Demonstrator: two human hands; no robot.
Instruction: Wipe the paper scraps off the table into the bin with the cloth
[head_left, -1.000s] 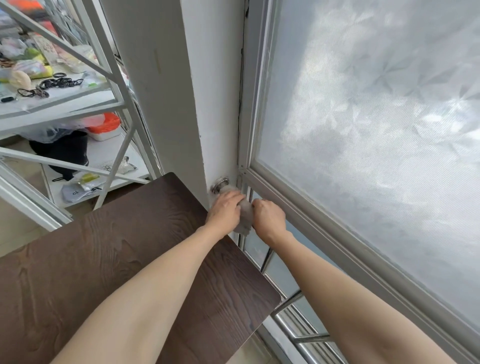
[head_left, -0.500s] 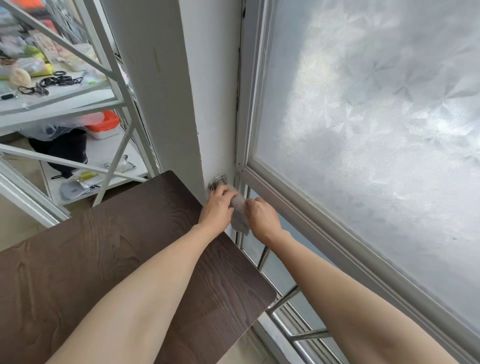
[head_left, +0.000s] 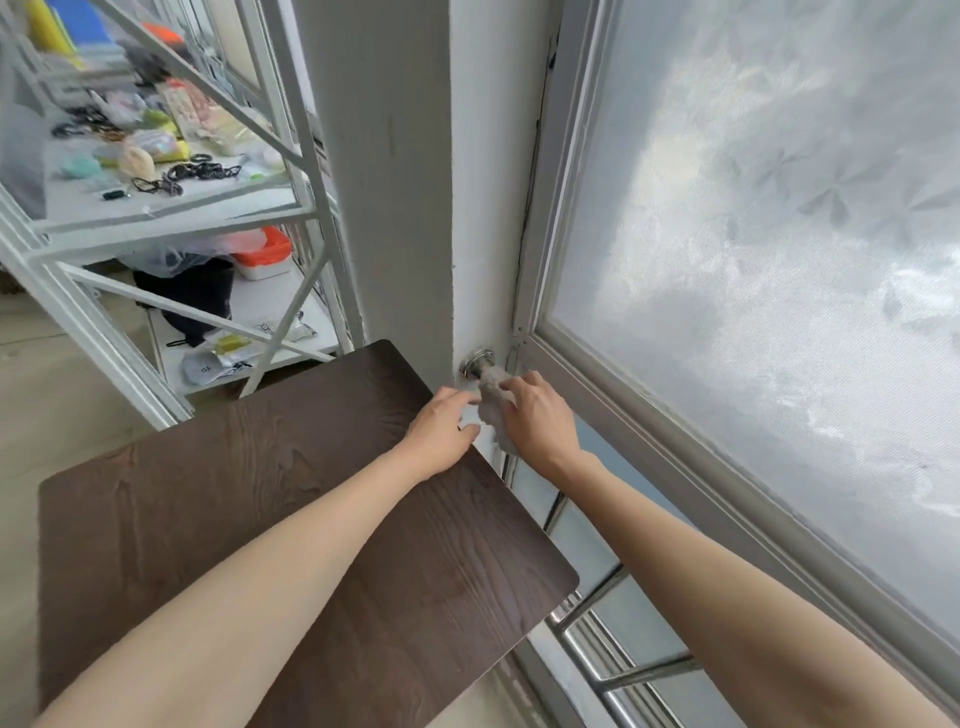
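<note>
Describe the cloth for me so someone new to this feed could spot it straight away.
Find the white wall pillar between the shelving and the frosted window. At its foot, just past the dark wooden table, a round metal hook sticks out. The cloth hangs from it: a small grey rag, the only soft thing there, between the left hand and right hand.

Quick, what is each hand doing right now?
Left hand: fingers loosely open, beside the grey cloth, holding nothing clearly.
Right hand: closed on the cloth, which hangs at the metal hook.
</note>
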